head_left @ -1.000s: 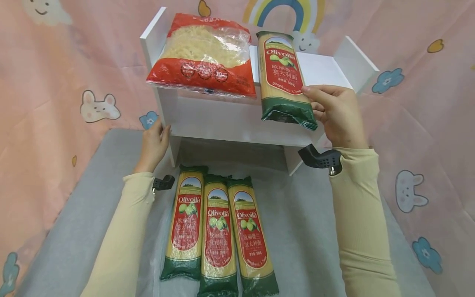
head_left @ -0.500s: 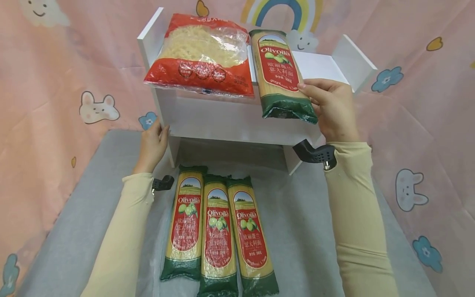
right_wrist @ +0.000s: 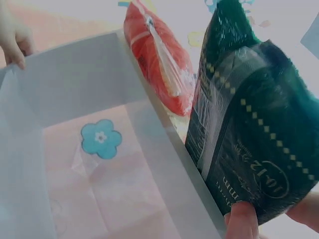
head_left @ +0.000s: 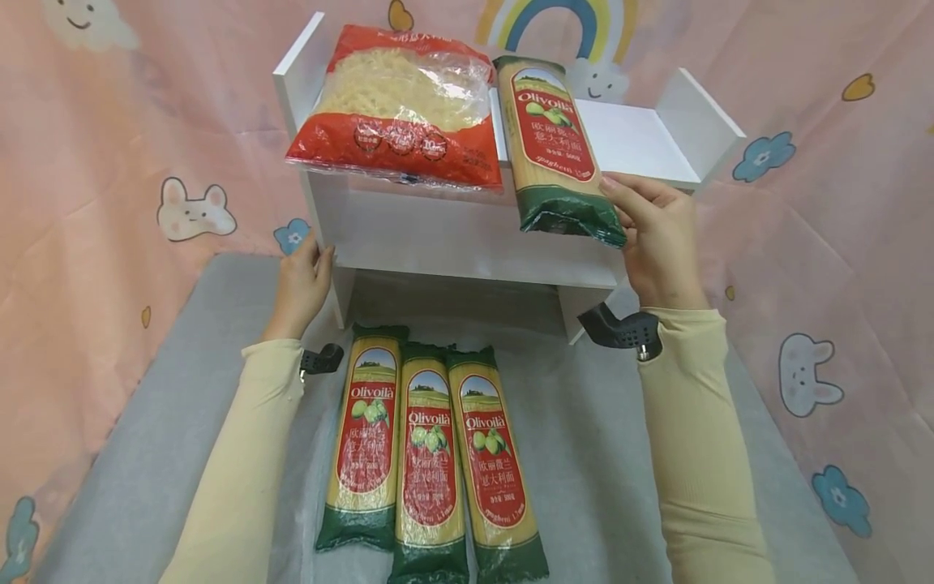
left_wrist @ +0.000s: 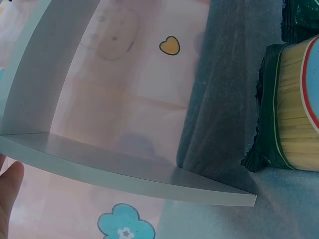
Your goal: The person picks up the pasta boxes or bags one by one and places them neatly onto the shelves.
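My right hand [head_left: 660, 235] pinches the lower right edge of a spaghetti pack [head_left: 552, 134], which has a red label and green ends. That pack leans on the top board of a white shelf [head_left: 467, 235], its green lower end jutting over the front edge. In the right wrist view, the pack's dark green back [right_wrist: 244, 134] shows, with a fingertip [right_wrist: 242, 219] against it. At the shelf's left side panel, my left hand [head_left: 299, 284] holds the edge. Only part of a finger [left_wrist: 9, 191] appears in the left wrist view, next to the panel [left_wrist: 124, 177].
A red bag of pasta [head_left: 404, 109] lies on the shelf's upper left, just beside the held pack. Three more spaghetti packs [head_left: 365, 438] lie side by side on the grey cloth [head_left: 598, 454] in front of the shelf. Behind hangs a pink patterned curtain [head_left: 817, 243].
The spaghetti pack has shifted slightly left on the shelf top. My right hand moved left and up with it, then a little down along its edge. The left hand stays put.
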A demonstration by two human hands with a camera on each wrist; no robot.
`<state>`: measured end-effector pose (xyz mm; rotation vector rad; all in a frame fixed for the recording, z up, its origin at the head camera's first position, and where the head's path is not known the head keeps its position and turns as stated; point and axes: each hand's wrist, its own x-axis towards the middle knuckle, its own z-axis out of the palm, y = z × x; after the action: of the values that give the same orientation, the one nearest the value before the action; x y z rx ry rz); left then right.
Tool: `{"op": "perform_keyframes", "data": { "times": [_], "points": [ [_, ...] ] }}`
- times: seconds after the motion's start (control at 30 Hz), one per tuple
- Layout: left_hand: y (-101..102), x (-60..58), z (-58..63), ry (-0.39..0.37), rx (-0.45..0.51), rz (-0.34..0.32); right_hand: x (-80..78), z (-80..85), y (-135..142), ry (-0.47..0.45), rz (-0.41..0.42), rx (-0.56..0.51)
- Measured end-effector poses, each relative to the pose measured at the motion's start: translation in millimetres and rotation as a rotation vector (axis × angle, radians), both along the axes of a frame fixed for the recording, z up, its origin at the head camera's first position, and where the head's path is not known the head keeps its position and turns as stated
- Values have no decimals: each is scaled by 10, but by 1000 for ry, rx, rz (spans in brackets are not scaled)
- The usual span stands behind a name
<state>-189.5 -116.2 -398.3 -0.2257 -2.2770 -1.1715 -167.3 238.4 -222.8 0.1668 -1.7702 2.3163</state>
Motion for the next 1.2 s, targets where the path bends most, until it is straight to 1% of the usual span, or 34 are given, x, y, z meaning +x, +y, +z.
{"op": "perform_keyframes", "data": {
  "times": [0.17, 0.27, 0.4, 0.6, 0.7, 0.83, 0.93, 1.03, 1.2],
  "points": [
    [4, -6, 12, 6, 4, -8, 116, -82, 78, 18, 63, -81],
    [1, -6, 13, 7, 1, -13, 180, -139, 128, 35, 98, -107],
    [-2, -7, 8, 17, -10, -14, 262, -228, 188, 42, 124, -98],
    [-4, -8, 7, 26, -11, -14, 379, -404, 235, 36, 192, -24],
    [-2, -3, 10, 21, -9, -12, 446, -515, 240, 23, 210, 44],
    [3, -2, 13, 4, -14, -3, 545, -675, 258, 15, 171, 133],
    [9, -7, 17, -11, -16, 5, 617, -795, 281, 9, 130, 171],
    [14, -8, 20, -18, -12, 5, 684, -908, 307, -2, 116, 202],
    [13, -6, 16, -5, -12, 7, 794, -1121, 325, -48, 114, 271]
  ]
}}
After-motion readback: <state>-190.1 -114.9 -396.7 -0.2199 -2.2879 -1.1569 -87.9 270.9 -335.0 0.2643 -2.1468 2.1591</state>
